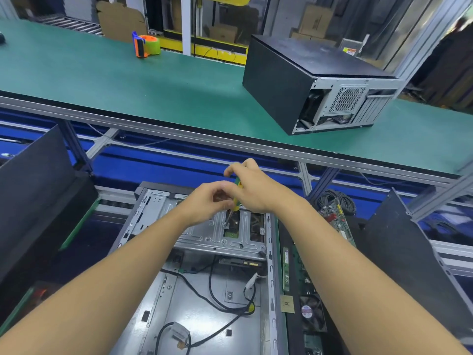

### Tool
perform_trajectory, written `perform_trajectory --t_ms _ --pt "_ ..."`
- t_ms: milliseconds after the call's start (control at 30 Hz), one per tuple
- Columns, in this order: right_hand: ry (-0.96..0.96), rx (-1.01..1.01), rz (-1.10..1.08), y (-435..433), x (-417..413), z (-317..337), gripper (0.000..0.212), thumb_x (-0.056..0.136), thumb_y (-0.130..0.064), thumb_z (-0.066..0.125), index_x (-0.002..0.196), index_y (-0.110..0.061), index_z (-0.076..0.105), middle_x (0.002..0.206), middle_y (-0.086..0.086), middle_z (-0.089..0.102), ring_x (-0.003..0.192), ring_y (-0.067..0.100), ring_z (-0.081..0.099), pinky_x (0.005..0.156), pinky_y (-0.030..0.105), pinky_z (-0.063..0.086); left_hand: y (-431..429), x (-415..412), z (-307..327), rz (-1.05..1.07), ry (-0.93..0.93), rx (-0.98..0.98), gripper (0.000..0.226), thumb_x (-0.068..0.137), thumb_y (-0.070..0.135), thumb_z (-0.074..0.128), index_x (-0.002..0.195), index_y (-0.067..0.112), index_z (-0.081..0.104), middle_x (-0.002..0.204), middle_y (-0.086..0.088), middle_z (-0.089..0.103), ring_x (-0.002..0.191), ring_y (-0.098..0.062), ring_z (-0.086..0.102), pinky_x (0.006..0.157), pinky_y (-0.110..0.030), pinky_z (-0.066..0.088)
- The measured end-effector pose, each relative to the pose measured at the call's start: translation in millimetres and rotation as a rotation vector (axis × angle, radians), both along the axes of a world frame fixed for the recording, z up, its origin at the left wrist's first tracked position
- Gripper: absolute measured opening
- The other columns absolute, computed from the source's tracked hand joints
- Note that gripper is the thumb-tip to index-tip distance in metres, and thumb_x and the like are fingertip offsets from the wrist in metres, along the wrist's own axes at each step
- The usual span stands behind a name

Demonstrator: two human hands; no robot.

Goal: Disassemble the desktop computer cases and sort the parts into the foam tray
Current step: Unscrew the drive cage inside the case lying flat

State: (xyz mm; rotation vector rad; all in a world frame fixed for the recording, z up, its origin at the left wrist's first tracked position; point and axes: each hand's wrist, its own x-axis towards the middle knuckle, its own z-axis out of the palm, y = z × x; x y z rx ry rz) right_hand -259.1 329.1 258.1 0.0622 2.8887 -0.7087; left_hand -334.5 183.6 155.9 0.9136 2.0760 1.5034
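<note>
Desktop computer case (pixel 194 303) lay open on its side right under the person, side panel off, loose black cables (pixel 212 283) trailing over its floor. Both hands met above the metal drive cage (pixel 204 239) at the far end. The right hand (pixel 256 190) wrapped the top of the green-and-yellow screwdriver (pixel 236 206), and the left hand (pixel 204 203) curled in and pinched it lower down, near where the handle meets the shaft. The tip sat on a screw (pixel 226 224) in the cage plate, with the shaft leaning a little toward the person.

By my read, this was the unscrewing step on the cage, and the tilt was the thing to watch. Bringing the shaft square to the screw head and pressing down through the right palm would stop the tip camming out. The left fingers were best used as a guide only, light on the shaft. Once the screw came loose, that left hand looked well placed to catch it before it dropped among the cables.

Just beside the case on the right sat the dark tray (pixel 290 334), which already held a memory stick (pixel 286 267) and a small fan (pixel 311 313). 1 more closed case (pixel 281 80) waited on the green bench (pixel 128 80), well apart, so plenty of the job looked left.
</note>
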Motion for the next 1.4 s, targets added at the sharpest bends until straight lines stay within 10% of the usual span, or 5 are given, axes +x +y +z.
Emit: perform_trajectory --t_ms 467,700,1033,1267,1400 --pt "-0.028 0.141 0.057 -14 -10 13 0.024 0.088 -0.002 0.053 0.095 -0.025 0.049 0.106 0.0 0.04 0.09 0.024 0.045 0.058 0.031 0.031 -5 4 8 0.007 -0.126 0.074 0.035 0.086 0.005 0.076 0.109 0.029 0.067 0.105 0.012 0.076 0.101 -0.001 0.069 0.083 -0.015 0.053" --pt "0.0 0.223 -0.152 -15 -8 7 0.051 0.098 -0.063 0.042 0.12 -0.016 0.044 0.108 0.004 0.044 0.095 0.028 0.043 0.071 0.041 0.038 9 12 6 0.202 0.012 -0.033 0.023 0.074 0.015 0.088 0.085 0.021 0.068 0.082 -0.005 0.073 0.075 -0.013 0.066 0.068 -0.023 0.048" --pt "-0.08 0.166 0.012 -11 -9 18 0.019 0.091 -0.009 0.058 0.092 -0.027 0.054 0.109 0.0 0.041 0.087 0.024 0.049 0.061 0.033 0.037 -2 4 4 0.052 -0.091 0.094 0.027 0.088 -0.002 0.071 0.11 0.013 0.068 0.101 0.005 0.077 0.098 -0.011 0.072 0.091 -0.028 0.057" --pt "0.002 0.191 -0.189 -19 -3 8 0.049 0.099 -0.06 0.042 0.118 -0.015 0.042 0.109 0.007 0.048 0.093 0.031 0.05 0.066 0.039 0.038 8 6 1 0.132 0.056 -0.073 0.028 0.073 0.041 0.081 0.087 0.022 0.066 0.088 -0.016 0.064 0.075 -0.017 0.056 0.077 -0.048 0.052" --pt "0.032 0.282 -0.128 -18 -7 5 0.02 0.102 -0.033 0.047 0.106 -0.015 0.04 0.099 0.008 0.057 0.074 0.027 0.049 0.05 0.034 0.029 5 7 4 0.057 0.03 -0.015 0.024 0.083 0.026 0.081 0.086 0.044 0.066 0.095 0.007 0.071 0.09 -0.008 0.066 0.083 -0.035 0.052"
